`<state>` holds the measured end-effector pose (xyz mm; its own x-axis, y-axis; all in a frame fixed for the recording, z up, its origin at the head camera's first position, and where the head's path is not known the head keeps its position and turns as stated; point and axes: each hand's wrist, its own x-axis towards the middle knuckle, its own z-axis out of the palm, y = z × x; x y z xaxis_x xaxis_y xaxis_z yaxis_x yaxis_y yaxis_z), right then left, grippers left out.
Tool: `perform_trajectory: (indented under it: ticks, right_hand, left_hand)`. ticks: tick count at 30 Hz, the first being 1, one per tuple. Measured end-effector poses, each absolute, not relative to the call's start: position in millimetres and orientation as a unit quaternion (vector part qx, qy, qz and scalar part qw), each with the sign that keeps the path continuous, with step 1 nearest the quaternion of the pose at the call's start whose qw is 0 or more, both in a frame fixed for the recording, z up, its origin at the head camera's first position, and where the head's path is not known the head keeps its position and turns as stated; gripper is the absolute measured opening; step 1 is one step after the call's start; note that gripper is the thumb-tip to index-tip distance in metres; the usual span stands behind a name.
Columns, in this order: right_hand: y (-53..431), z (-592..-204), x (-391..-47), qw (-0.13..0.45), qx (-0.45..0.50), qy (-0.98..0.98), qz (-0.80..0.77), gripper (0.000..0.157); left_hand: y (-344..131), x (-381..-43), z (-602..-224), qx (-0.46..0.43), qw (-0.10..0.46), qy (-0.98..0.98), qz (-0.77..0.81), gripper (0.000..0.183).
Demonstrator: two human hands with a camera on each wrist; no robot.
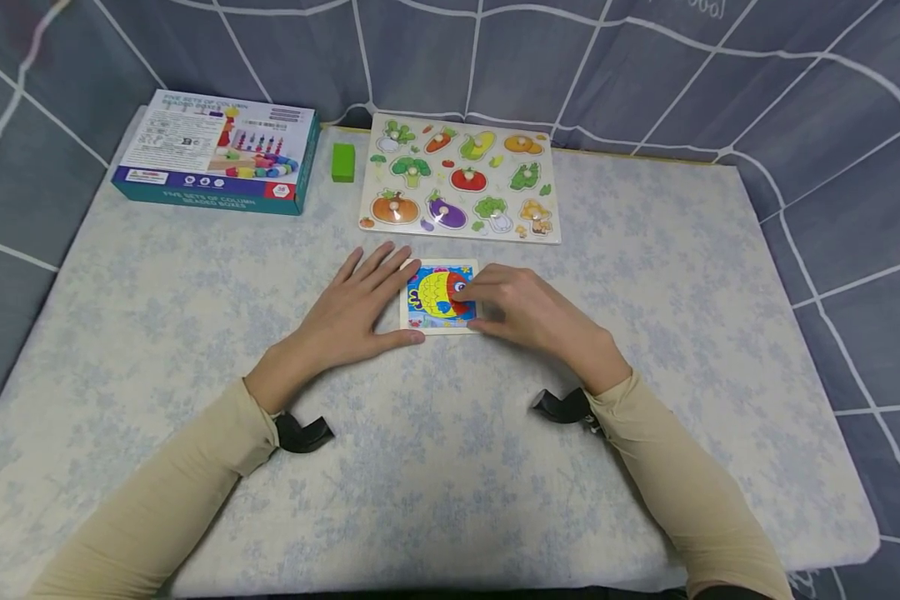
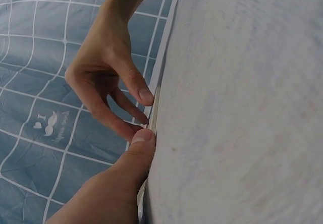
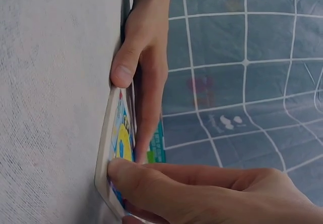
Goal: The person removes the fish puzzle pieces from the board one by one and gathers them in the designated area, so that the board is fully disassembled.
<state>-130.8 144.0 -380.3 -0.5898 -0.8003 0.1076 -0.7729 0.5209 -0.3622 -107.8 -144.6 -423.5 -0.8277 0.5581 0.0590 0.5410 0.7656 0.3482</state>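
A small square fish puzzle (image 1: 437, 292) with a pale frame lies on the table between the two hands. It shows a yellow and red fish on blue. My left hand (image 1: 356, 304) lies with spread fingers along its left side, thumb at the near corner and index finger at the far corner. From the right, my right hand (image 1: 528, 308) reaches over the puzzle, a fingertip on the red fish head and the thumb apart at the near right corner. In the right wrist view, the right thumb (image 3: 121, 169) rests at the puzzle's pale edge (image 3: 104, 156).
Behind the puzzle lies a vegetable peg board (image 1: 487, 223). A green block (image 1: 342, 162) stands left of it, beside a beaded-blocks box (image 1: 210, 154) at the back left. A patterned cloth (image 1: 435, 467) covers the table, and a grey checked curtain (image 1: 420, 50) hangs behind.
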Motion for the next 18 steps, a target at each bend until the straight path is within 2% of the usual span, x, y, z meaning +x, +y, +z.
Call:
perform_trajectory:
  ticks: [18]
  right_hand:
    - [145.4, -383.0, -131.7, -0.004, -0.463, 0.864, -0.198, 0.025]
  left_hand:
    - [-142.7, -110.2, -426.1, 0.292, 0.036, 0.939, 0.179, 0.101]
